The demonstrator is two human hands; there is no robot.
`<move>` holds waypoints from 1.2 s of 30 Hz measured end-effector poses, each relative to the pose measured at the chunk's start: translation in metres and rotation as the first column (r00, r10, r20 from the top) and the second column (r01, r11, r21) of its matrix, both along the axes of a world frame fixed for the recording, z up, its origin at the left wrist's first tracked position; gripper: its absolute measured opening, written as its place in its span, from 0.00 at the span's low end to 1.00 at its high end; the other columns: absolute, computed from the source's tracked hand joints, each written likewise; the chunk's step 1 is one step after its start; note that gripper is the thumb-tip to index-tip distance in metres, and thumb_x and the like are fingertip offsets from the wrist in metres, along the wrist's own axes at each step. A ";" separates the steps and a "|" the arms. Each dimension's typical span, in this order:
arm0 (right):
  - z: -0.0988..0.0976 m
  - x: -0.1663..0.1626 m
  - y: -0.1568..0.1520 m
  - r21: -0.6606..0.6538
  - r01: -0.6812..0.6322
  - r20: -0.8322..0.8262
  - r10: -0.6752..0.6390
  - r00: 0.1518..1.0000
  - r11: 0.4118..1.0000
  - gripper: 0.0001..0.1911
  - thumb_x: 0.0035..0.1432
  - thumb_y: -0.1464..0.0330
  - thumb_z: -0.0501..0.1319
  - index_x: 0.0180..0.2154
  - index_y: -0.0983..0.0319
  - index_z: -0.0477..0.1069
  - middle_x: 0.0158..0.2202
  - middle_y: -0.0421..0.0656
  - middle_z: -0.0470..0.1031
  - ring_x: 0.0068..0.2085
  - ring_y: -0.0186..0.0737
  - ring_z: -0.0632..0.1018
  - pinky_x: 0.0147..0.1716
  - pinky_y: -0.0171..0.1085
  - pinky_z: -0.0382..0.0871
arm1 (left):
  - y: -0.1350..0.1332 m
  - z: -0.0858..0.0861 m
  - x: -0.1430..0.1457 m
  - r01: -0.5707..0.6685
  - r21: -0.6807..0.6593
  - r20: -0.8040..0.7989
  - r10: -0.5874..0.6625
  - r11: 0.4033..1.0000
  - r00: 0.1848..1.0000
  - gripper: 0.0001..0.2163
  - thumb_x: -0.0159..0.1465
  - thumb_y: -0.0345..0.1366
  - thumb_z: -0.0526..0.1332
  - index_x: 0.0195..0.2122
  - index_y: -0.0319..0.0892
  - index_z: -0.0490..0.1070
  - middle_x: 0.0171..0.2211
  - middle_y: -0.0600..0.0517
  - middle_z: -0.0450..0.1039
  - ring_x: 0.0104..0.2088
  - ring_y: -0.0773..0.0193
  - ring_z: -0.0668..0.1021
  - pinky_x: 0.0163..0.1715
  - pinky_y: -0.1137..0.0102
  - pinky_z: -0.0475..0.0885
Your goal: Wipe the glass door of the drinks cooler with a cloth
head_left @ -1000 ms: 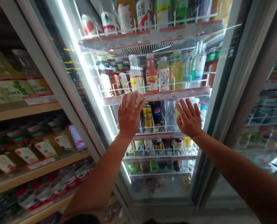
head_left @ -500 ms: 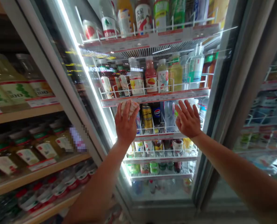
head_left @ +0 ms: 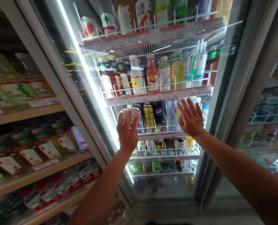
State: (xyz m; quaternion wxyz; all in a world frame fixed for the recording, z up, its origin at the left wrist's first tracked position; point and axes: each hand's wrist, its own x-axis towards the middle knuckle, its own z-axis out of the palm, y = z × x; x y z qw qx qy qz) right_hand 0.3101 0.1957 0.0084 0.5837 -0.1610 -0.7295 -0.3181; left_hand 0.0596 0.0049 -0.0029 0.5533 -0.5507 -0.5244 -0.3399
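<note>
My left hand has its fingers over a crumpled pale pinkish cloth, pressing it to the glass door of a lit drinks fridge. To the right, my right hand is raised with fingers spread and nothing in it; it appears to rest on the same glass. Behind the pane, between the two hands, stand gold cans and a dark Pepsi bottle. Part of the cloth is hidden under my left fingers.
Wooden shelves on the left hold rows of bottled drinks. A metal door frame runs down the right side, with another glass-fronted fridge beyond it. Juice bottles line the wire shelf above my hands.
My left hand and the cloth have slid a little downward on the glass. My right hand keeps nearly the same place, and the view has shifted slightly.
</note>
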 end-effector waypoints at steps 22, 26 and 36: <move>0.000 0.000 0.000 0.050 0.042 -0.011 -0.042 0.999 0.998 0.40 0.67 0.71 0.53 0.75 0.56 0.41 0.72 0.46 0.61 0.73 0.48 0.58 0.70 0.53 0.54 | -0.010 -0.010 -0.020 0.001 -0.116 -0.010 -0.002 0.993 1.000 0.31 0.70 0.34 0.58 0.73 0.52 0.52 0.76 0.48 0.41 0.75 0.42 0.43 0.72 0.43 0.50; -0.002 0.000 0.002 0.042 0.044 -0.001 -0.044 0.999 0.998 0.40 0.66 0.71 0.54 0.75 0.56 0.41 0.72 0.46 0.59 0.74 0.49 0.57 0.71 0.54 0.53 | -0.006 -0.028 -0.013 0.005 -0.137 0.047 0.001 0.991 0.999 0.32 0.71 0.36 0.58 0.74 0.49 0.50 0.77 0.46 0.36 0.75 0.39 0.40 0.71 0.39 0.49; -0.002 0.000 0.002 0.005 0.026 0.002 -0.026 1.000 1.000 0.40 0.67 0.70 0.53 0.75 0.54 0.39 0.73 0.45 0.58 0.74 0.50 0.57 0.71 0.56 0.53 | 0.002 -0.001 -0.007 0.020 -0.080 0.044 -0.016 0.997 0.999 0.30 0.71 0.35 0.56 0.73 0.51 0.52 0.77 0.50 0.34 0.75 0.43 0.39 0.73 0.43 0.47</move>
